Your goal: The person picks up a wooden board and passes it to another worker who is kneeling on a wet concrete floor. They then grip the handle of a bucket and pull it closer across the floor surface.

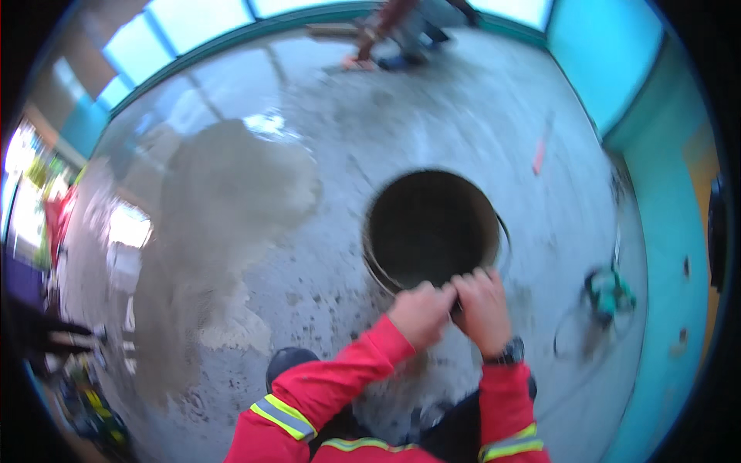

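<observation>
A large round bucket (378,266) stands on the floor in front of me, its inside dark and its contents hard to make out. A thin wire handle hangs at its right side. My left hand (421,315) and my right hand (482,312) are close together at the bucket's near rim, both with fingers curled closed. Between them shows a small dark piece, mostly hidden by the fingers and blurred. Red sleeves with reflective bands cover my forearms, and a dark watch (509,352) sits on my right wrist.
A wet grey-brown patch (224,185) spreads over the floor to the left. At the far side another person (409,35) crouches, a hand down at the floor. A green power tool (610,293) with a cord lies right, near the teal wall (671,255). A pinkish-red strip (538,157) lies beyond the bucket.
</observation>
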A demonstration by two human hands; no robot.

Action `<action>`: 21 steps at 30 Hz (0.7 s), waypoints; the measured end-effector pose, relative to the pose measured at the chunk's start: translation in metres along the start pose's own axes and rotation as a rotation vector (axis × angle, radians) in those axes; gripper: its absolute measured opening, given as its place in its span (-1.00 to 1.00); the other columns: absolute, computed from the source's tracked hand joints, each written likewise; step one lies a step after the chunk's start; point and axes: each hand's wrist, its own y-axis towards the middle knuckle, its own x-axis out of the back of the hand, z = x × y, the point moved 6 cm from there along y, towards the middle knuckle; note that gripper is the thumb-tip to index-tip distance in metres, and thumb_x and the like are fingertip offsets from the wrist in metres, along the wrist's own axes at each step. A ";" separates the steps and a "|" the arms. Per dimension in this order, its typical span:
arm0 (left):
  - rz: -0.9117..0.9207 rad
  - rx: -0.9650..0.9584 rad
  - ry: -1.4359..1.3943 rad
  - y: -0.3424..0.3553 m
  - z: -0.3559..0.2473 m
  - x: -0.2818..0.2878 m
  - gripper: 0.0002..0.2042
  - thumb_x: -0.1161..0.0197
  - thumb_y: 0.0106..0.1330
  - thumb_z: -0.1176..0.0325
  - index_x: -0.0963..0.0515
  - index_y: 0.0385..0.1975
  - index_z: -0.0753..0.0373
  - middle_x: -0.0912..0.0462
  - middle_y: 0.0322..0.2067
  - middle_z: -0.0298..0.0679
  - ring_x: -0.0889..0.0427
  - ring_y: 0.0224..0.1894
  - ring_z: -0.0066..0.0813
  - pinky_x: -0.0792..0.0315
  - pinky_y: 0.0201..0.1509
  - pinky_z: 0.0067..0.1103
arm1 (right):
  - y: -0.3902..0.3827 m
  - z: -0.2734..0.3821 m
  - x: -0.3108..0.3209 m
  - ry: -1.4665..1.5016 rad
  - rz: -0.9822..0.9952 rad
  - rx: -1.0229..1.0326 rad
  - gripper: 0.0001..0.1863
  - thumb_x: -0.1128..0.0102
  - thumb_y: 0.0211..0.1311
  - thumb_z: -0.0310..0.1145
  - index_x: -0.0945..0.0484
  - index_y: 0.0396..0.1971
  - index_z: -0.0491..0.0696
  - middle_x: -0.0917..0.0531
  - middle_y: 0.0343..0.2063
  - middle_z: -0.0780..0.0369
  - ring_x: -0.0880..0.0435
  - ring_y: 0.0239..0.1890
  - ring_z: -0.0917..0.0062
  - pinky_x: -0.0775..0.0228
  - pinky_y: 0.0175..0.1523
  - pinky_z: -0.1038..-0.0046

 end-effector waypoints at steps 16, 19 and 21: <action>0.022 -0.065 0.087 -0.004 0.007 0.001 -0.83 -0.20 0.06 0.52 -0.38 -0.38 0.34 -0.50 -0.48 -0.03 -0.51 -0.33 -0.02 -0.41 -0.29 -0.25 | -0.008 0.019 -0.021 -0.177 -0.110 -0.050 -0.94 -0.11 0.04 -0.38 -0.54 -0.54 -0.01 -0.56 -0.55 0.27 -0.53 -0.28 0.45 -0.25 0.04 0.39; 0.017 -0.095 0.094 -0.005 0.005 0.003 -0.83 -0.21 0.06 0.52 -0.39 -0.36 0.34 -0.51 -0.48 -0.02 -0.51 -0.33 -0.01 -0.41 -0.29 -0.24 | -0.009 0.020 -0.020 -0.200 -0.100 -0.034 -0.94 -0.11 0.05 -0.38 -0.54 -0.53 -0.01 -0.56 -0.55 0.28 -0.53 -0.27 0.46 -0.24 0.03 0.38; 0.018 -0.088 0.101 -0.004 0.007 0.000 -0.82 -0.21 0.06 0.52 -0.39 -0.36 0.34 -0.51 -0.47 -0.02 -0.51 -0.33 -0.01 -0.41 -0.29 -0.24 | -0.009 0.019 -0.018 -0.188 -0.083 -0.039 -0.94 -0.11 0.05 -0.38 -0.54 -0.53 -0.01 -0.56 -0.55 0.28 -0.53 -0.27 0.46 -0.24 0.03 0.39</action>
